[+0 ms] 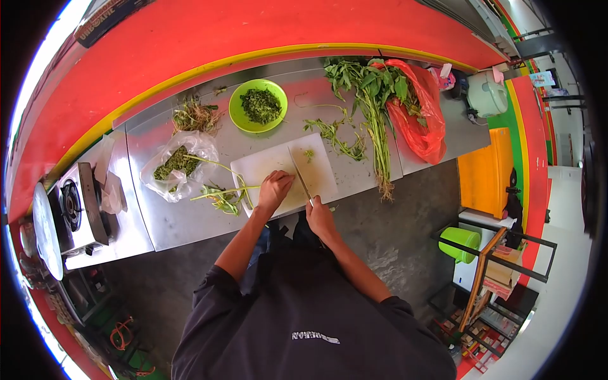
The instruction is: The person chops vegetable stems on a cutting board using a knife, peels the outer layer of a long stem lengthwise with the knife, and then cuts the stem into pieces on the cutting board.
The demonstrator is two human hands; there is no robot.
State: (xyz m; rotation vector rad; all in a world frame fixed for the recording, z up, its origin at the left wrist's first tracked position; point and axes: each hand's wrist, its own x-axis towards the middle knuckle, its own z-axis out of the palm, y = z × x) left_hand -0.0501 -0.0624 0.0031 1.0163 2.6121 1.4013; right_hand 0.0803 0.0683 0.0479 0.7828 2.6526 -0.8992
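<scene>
My right hand point(320, 218) grips the handle of a knife point(299, 170), whose blade lies across a white cutting board point(253, 166). My left hand point(277, 189) rests over the board, left of the blade, its fingers closed round the end of a green leafy stem point(218, 192). The rest of that stem trails left onto the steel counter. Right of the blade sits a small heap of chopped greens point(308, 154). Behind the board, a lime-green bowl point(235, 121) holds more chopped greens point(260, 106). A clear plastic bag point(201, 148) with chopped green bits lies to the left.
Leafy stalks point(377, 126) with roots lie on the right, beside a red plastic bag point(427, 120). Trimmed roots point(195, 117) are piled at the back left. Loose sprigs point(339, 136) lie beyond the board. A gas stove point(73, 206) stands at the far left.
</scene>
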